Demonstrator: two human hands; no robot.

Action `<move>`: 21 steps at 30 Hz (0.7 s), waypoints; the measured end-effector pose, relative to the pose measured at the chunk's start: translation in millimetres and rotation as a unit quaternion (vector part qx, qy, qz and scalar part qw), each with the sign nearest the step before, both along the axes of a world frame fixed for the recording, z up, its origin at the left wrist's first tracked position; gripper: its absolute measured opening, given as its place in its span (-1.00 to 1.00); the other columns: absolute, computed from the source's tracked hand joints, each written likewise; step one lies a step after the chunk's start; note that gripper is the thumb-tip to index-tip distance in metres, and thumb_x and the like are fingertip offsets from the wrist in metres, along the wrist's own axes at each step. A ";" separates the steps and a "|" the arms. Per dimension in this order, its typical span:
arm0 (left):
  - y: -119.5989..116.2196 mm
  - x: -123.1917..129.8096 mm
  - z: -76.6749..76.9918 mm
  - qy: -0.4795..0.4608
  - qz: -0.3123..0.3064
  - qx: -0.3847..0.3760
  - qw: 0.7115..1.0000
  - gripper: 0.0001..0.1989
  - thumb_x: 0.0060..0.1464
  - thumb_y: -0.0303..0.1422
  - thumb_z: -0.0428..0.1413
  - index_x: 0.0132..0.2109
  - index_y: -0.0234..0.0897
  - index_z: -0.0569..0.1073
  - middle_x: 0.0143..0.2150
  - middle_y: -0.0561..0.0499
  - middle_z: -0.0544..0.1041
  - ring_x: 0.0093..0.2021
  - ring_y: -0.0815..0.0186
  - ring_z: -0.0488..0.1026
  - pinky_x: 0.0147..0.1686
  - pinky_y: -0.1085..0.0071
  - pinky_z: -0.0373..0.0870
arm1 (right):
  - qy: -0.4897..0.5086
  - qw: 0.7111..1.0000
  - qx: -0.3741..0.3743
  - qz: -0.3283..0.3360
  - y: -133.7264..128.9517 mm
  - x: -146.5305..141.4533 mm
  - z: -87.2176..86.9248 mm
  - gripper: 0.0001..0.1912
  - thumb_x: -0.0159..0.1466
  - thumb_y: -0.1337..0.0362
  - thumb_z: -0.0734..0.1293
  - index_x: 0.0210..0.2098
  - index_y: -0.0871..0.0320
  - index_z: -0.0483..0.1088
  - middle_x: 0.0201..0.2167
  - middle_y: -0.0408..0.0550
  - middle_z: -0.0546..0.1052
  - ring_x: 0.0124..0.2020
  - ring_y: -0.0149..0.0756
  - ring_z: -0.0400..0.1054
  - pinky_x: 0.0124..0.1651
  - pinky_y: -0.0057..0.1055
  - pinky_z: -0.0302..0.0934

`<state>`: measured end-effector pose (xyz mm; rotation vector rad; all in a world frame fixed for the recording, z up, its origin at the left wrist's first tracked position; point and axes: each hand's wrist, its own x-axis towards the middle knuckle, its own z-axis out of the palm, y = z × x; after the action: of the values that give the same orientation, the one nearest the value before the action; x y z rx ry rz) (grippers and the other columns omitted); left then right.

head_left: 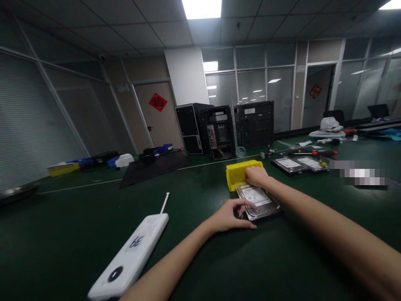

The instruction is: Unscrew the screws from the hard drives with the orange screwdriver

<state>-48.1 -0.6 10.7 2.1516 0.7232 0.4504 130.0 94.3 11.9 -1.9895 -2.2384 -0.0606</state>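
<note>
A hard drive (265, 203) with a white label lies on the green tabletop in front of me. My left hand (233, 215) is curled on its left side, fingertips on the top face and thumb along the near edge. Just behind the drive, a small yellow plastic bin (234, 184) stands with its open side toward me. My right hand (257, 176) reaches over the drive into the bin's opening. Its fingers are bent together there, and whatever they pinch is hidden.
Two more hard drives (290, 164) lie to the right, near a red-and-black screwdriver (326, 153). Computer cases (191, 129) stand at the back. A white device marked 39 (131, 251) lies at the near left. Farther left is a black mat (153, 167).
</note>
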 end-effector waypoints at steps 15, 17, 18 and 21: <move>3.2 0.3 -4.7 -0.036 -0.004 -0.065 0.997 -0.53 -0.24 -0.29 0.32 -0.15 -0.32 0.39 -0.46 0.17 0.17 -0.41 0.40 0.17 -0.38 0.49 0.16 | 0.156 0.984 0.026 0.076 -33.0 16.3 16.6 -0.77 0.17 0.24 0.26 -0.26 0.21 0.46 -0.23 0.05 0.51 -0.17 -0.20 0.38 -0.13 -0.38 0.19; 4.0 0.8 -7.4 -0.049 0.006 -0.075 0.996 -0.54 -0.28 -0.30 0.33 -0.20 -0.31 0.35 -0.46 0.17 0.17 -0.40 0.40 0.19 -0.37 0.48 0.19 | 0.194 0.975 0.011 0.106 -46.3 24.2 23.1 -0.79 0.16 0.24 0.27 -0.29 0.19 0.47 -0.27 -0.03 0.53 -0.21 -0.29 0.39 -0.16 -0.49 0.19; 4.1 1.1 -8.4 -0.055 0.009 -0.079 0.995 -0.53 -0.29 -0.31 0.34 -0.21 -0.30 0.33 -0.45 0.17 0.17 -0.40 0.40 0.19 -0.37 0.48 0.20 | 0.210 0.971 0.003 0.117 -54.1 29.3 25.3 -0.80 0.16 0.23 0.27 -0.31 0.19 0.48 -0.29 -0.05 0.53 -0.24 -0.32 0.39 -0.19 -0.52 0.20; 3.7 1.8 -9.4 -0.063 0.010 -0.084 0.994 -0.50 -0.31 -0.32 0.34 -0.21 -0.28 0.29 -0.44 0.18 0.17 -0.39 0.41 0.19 -0.36 0.48 0.21 | 0.246 0.961 -0.042 0.116 -78.7 48.4 26.0 -0.76 0.16 0.20 0.26 -0.32 0.22 0.47 -0.47 -0.05 0.50 -0.50 -0.39 0.37 -0.43 -0.51 0.23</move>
<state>-46.3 3.1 1.3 1.9416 0.6883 0.5133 178.3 15.6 37.9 -1.5378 -2.1373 0.5050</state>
